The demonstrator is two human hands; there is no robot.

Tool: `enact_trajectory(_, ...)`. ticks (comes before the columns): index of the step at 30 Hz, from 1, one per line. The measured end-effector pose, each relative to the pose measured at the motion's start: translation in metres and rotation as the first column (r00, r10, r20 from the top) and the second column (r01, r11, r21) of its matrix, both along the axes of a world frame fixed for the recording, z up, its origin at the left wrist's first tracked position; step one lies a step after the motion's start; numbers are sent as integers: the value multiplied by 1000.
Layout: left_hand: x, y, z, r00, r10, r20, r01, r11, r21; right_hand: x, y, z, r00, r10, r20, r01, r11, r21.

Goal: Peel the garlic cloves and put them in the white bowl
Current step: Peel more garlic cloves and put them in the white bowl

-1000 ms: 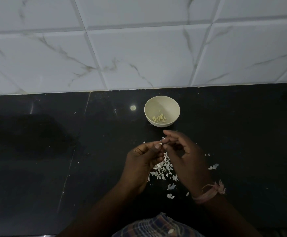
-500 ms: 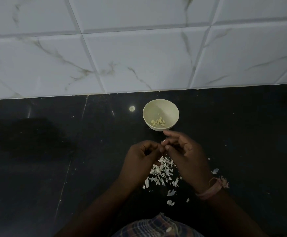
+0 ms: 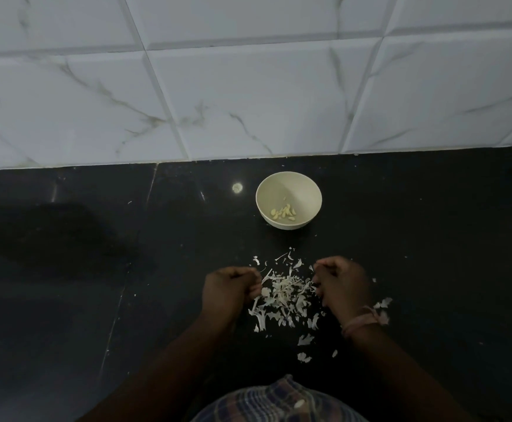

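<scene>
While several peeled cloves [image 3: 283, 213] already sit in the white bowl [image 3: 306, 190] at far centre, more peeling seems left. Left hand [image 3: 229, 292] & right hand [image 3: 341, 286] flank the near skin pile [image 3: 282, 296] — both curled, contents can't tell.

Bowl [image 3: 288, 200] on the counter [image 3: 431, 254], toward the back, near the tiled wall [image 3: 248, 86] behind it. Peeled cloves [image 3: 283, 212] inside, at the bottom. Pile of garlic skins [image 3: 283, 296] on the counter in front of the bowl, apart from it. Left hand [image 3: 229, 292] just left of the pile, right hand [image 3: 341, 286] just right of it, the heap between them. Loose skin scraps scattered nearer the body and right of the right wrist.
</scene>
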State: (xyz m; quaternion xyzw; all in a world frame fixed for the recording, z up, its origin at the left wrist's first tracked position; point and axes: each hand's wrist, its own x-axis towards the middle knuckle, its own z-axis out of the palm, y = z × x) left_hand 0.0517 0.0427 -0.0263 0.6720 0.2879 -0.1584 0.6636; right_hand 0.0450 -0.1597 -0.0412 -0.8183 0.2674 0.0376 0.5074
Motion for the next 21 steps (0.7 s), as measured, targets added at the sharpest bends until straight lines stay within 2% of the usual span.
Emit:
enact_trajectory(4,4,-2,-4,997,-55,-51,56,998,21,10,-4,3,997,72,22,-68,985,-158)
enact_trajectory(8,1,-7,-18,992,-78,-99,80,997,12,2,-7,-8,999,-10,43,15,991,-136)
enact_trajectory(11,-9,-15,-18,992,-91,-83,91,996,-8,-13,-10,-16,1000,2,24,2,987,-161)
enact_trajectory(13,-15,-21,-19,993,-112,-45,113,993,20,-24,-11,-19,998,58,40,-49,981,-188)
enact_trajectory(17,-24,-28,-24,992,-126,29,124,990,65,-40,-7,-20,954,275,120,-221,916,-336)
enact_trajectory(21,-32,-27,-22,991,-123,50,119,991,60,-47,4,-26,894,447,38,-392,821,-416)
